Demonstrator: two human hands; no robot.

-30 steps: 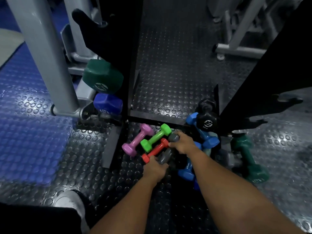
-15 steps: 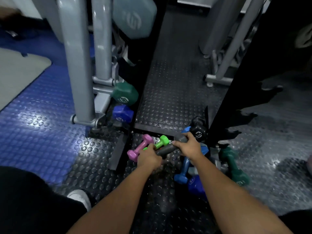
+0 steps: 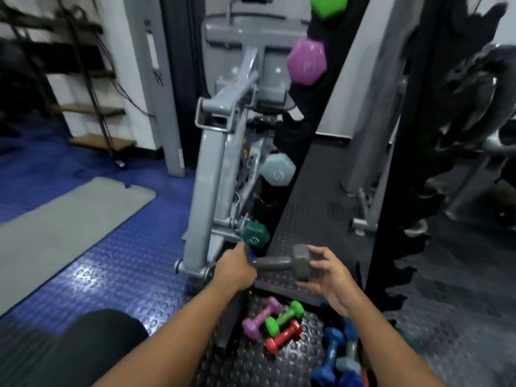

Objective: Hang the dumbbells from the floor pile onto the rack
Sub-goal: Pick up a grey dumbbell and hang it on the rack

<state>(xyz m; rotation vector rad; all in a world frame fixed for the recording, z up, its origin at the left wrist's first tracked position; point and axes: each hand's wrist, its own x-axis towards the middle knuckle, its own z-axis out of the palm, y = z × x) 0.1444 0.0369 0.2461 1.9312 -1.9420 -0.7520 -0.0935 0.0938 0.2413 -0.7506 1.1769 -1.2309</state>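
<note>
A grey dumbbell [image 3: 282, 264] is held level in the air above the pile. My left hand [image 3: 236, 270] is closed around its left end and handle. My right hand [image 3: 328, 270] cups its right head with fingers spread around it. Below, on the studded floor, lie a purple dumbbell [image 3: 261, 317], a green dumbbell [image 3: 284, 317], a red dumbbell [image 3: 283, 336] and blue dumbbells [image 3: 333, 356]. The black rack upright [image 3: 304, 152] rises ahead, carrying a dark green dumbbell [image 3: 254, 238], a pale grey dumbbell [image 3: 277, 171], a purple dumbbell [image 3: 306, 61] and a bright green dumbbell [image 3: 329, 5].
A grey machine frame [image 3: 220, 169] stands just left of the rack. A second black upright [image 3: 396, 152] rises at the right. A grey mat [image 3: 61, 230] lies on the blue floor at left. My dark-clothed knee [image 3: 92, 347] is at lower left.
Both hands have lifted the grey dumbbell off the pile and up toward the rack. My view has tilted upward, showing the upper rack.
</note>
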